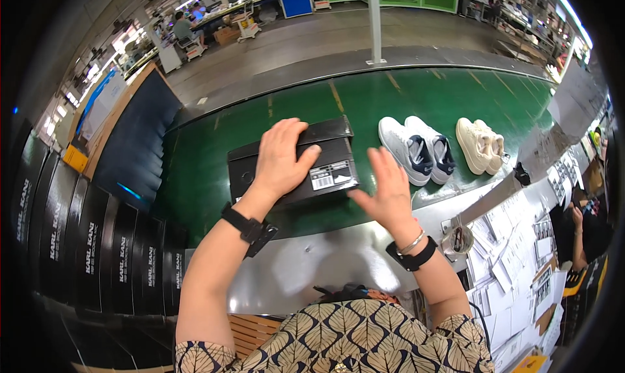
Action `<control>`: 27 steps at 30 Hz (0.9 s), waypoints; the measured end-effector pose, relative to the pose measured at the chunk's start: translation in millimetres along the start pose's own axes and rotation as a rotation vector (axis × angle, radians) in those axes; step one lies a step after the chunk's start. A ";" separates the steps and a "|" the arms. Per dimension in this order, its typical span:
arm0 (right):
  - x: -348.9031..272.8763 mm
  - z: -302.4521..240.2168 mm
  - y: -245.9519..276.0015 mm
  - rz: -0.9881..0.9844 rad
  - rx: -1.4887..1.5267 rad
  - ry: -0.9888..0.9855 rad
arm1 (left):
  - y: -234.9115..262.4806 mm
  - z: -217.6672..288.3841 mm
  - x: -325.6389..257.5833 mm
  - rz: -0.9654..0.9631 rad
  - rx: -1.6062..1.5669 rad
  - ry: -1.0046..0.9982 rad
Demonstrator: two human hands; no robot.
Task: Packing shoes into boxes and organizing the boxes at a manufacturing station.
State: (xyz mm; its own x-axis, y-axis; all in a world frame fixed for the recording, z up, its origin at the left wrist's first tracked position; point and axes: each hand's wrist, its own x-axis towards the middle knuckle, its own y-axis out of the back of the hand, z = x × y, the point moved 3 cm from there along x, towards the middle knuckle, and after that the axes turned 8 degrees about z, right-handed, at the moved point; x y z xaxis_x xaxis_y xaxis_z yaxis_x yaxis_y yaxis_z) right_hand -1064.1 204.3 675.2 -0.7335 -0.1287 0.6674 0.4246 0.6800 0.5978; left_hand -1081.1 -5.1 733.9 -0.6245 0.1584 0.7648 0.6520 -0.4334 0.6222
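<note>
A black shoebox [293,153] with its lid down lies on the green conveyor belt in front of me. On its right end is a white label [331,176] with a barcode and a small shoe picture. My left hand [284,157] rests on top of the box, fingers stretched out and thumb spread. Just off the box's right end is my right hand [388,194], its fingers apart and nothing in it. To the right of that hand stand a pair of white sneakers [416,150] with navy heels and a pair of cream sneakers [482,146].
Several black shoeboxes [97,249] are stacked at the left. A metal ledge [306,249] runs along the belt's near side. White papers [504,269] and a small round container [458,240] lie at the right. A white post [374,28] stands beyond the belt.
</note>
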 end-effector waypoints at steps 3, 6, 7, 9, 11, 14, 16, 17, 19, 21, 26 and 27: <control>-54.8 88.4 -12.1 -0.093 -0.006 -0.225 | -2.3 9.5 3.5 0.003 0.039 -0.004; -124.0 128.0 -9.8 -0.388 -0.295 -0.391 | -1.3 6.3 9.1 -0.004 0.078 -0.035; -141.9 134.3 -4.9 -0.384 -0.302 -0.398 | -0.8 2.3 12.3 0.001 0.081 -0.026; -176.6 144.8 2.2 -0.493 -0.400 -0.516 | 1.9 -6.6 15.2 0.033 0.115 -0.016; -194.2 150.2 9.2 -0.455 -0.336 -0.489 | 4.8 -12.1 14.8 0.140 0.183 -0.050; -195.6 151.5 13.2 -0.428 -0.288 -0.463 | -3.8 -4.9 12.8 0.233 0.170 -0.099; -191.2 149.6 12.5 -0.437 -0.324 -0.533 | -25.8 0.0 -7.5 0.129 0.069 -0.069; -185.1 151.9 10.6 -0.437 -0.328 -0.528 | -40.0 2.4 -24.2 0.096 0.045 -0.086; -167.1 150.7 11.9 -0.225 -0.180 -0.455 | -71.6 -1.6 -68.1 -0.182 0.074 -0.007; -139.9 153.9 8.1 -0.161 -0.065 -0.439 | -90.8 -10.8 -117.9 -0.302 0.124 0.094; -55.9 134.6 8.8 -0.114 0.252 -0.599 | -97.7 -11.0 -152.1 -0.597 0.182 0.351; -46.9 134.7 2.2 -0.241 0.223 -0.607 | -96.3 -13.1 -153.5 -0.609 0.205 0.379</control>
State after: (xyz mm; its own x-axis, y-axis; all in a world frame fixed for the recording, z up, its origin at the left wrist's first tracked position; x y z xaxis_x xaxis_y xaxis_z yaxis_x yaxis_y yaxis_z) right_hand -1100.3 309.1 585.4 -0.9887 0.0880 0.1215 0.1408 0.8238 0.5491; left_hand -1053.7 0.7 554.4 -0.9821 -0.0154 0.1875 0.1871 -0.1862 0.9645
